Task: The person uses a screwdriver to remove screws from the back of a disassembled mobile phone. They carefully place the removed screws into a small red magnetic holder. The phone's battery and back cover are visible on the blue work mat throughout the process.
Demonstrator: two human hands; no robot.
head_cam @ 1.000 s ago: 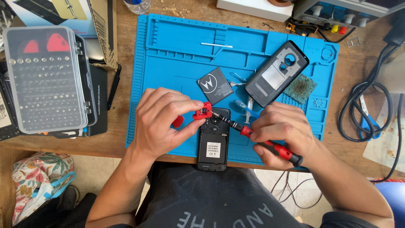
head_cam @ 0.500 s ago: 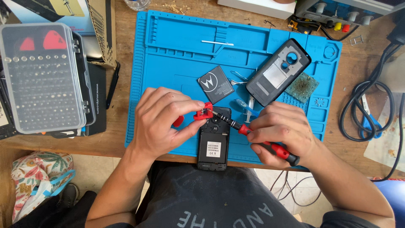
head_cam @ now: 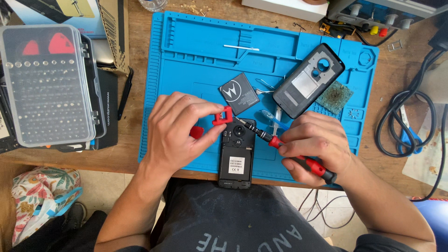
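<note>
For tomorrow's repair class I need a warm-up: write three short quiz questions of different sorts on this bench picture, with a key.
1. True or false: the right hand holds a screwdriver whose tip meets the phone.
2. What does the left hand pinch? A) a red tool B) scissors C) the battery
3. Fill in: the phone's back cover lies on the blue ____.

Key: 1 true; 2 A; 3 mat.

Open blue mat (head_cam: pixel 196 70) above the hands; battery (head_cam: pixel 239 93), back cover (head_cam: pixel 308 80), and sponge (head_cam: pixel 335 96) crowding the phone's (head_cam: pixel 237 156) far side.
</note>
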